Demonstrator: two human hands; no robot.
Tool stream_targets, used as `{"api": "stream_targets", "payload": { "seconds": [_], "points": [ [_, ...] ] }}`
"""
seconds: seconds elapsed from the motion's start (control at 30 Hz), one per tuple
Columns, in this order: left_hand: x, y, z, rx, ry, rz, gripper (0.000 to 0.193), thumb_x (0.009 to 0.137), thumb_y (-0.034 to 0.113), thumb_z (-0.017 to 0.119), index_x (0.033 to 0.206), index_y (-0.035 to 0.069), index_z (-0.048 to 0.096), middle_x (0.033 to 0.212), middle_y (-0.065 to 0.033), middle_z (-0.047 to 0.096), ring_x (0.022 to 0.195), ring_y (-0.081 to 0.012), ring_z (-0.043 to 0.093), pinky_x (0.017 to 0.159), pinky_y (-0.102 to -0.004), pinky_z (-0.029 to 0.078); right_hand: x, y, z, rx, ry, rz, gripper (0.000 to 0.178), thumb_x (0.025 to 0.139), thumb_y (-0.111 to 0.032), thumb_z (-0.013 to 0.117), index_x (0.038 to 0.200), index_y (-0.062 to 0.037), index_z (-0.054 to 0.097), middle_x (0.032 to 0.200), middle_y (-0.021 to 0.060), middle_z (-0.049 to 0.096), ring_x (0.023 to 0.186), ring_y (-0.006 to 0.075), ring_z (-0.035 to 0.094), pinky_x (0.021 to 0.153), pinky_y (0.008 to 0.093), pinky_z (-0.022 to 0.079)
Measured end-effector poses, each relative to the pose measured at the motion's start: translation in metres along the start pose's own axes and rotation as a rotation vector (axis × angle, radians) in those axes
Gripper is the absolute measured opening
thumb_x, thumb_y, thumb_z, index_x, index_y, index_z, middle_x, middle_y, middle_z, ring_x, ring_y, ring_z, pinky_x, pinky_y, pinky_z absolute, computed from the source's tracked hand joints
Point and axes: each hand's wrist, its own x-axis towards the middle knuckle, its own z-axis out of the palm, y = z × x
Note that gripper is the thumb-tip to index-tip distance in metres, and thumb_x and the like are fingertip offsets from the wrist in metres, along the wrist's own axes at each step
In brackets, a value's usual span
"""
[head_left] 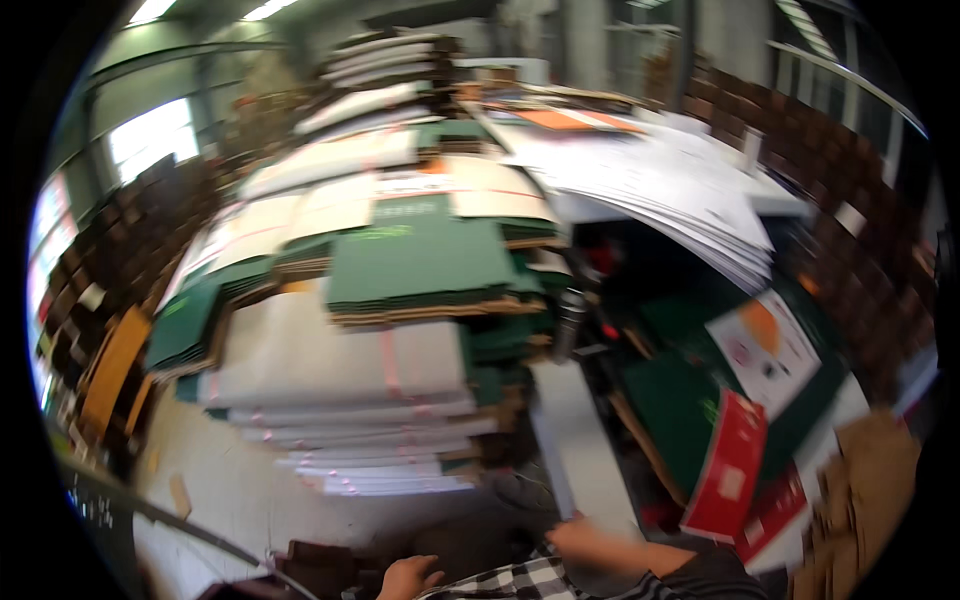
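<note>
At the lower edge, my left hand (405, 578) shows in part, fingers a little apart and nothing visible in them. It is beside black-and-white checked cloth (500, 580) at my front. My right hand (585, 545) reaches across in front of me, blurred by motion. Its fingers are too smeared to read, and it is nearest the end of a narrow pale board (582, 440). Beyond it, green cardboard sheets (420, 260) lie stacked on bundles wrapped in white paper (330, 360) with pink straps.
White sheets (650, 175) fan out on a table at the back right. Green boards (660, 415) with red printed cards (728, 465) lie to the right. Brown cardboard (870, 470) is stacked at the far right. An orange-brown wooden piece (112, 370) stands left.
</note>
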Motion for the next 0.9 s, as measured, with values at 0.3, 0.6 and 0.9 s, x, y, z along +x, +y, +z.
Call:
{"api": "stream_targets", "payload": {
  "seconds": [0.3, 0.6, 0.9],
  "points": [
    [0.017, 0.117, 0.043, -0.024, -0.035, 0.353, 0.04, 0.073, 0.023, 0.077, 0.108, 0.008, 0.067, 0.103, -0.014, 0.068, 0.09, -0.0322, 0.065, 0.079, -0.0381, 0.052, -0.116, -0.01, 0.089, 0.515, 0.353, 0.106, 0.037, 0.083, -0.029, 0.064, 0.114, -0.0092, 0.059, 0.101, 0.0131, 0.064, 0.092, 0.0333, 0.063, 0.076, 0.045, 0.05],
    [0.032, 0.261, 0.122, -0.196, 0.015, 0.483, 0.032, 0.077, 0.018, 0.072, 0.105, 0.003, 0.067, 0.103, -0.0172, 0.068, 0.097, -0.0337, 0.065, 0.087, -0.0383, 0.05, -0.317, 0.009, 0.152, 1.14, 1.008, 0.801, 0.037, 0.082, -0.035, 0.071, 0.099, -0.0037, 0.062, 0.083, 0.0124, 0.067, 0.075, 0.0239, 0.067, 0.064, 0.0354, 0.053],
    [0.022, 0.398, 0.207, -0.432, -0.033, 0.433, 0.042, 0.078, 0.016, 0.072, 0.116, 0.0, 0.063, 0.11, -0.0164, 0.067, 0.101, -0.0262, 0.065, 0.088, -0.0327, 0.05, -0.339, 0.119, 0.167, 2.294, 1.142, 0.696, 0.033, 0.088, -0.023, 0.067, 0.108, 0.0008, 0.055, 0.088, 0.0096, 0.064, 0.066, 0.0176, 0.065, 0.051, 0.0273, 0.051]
  ]
}}
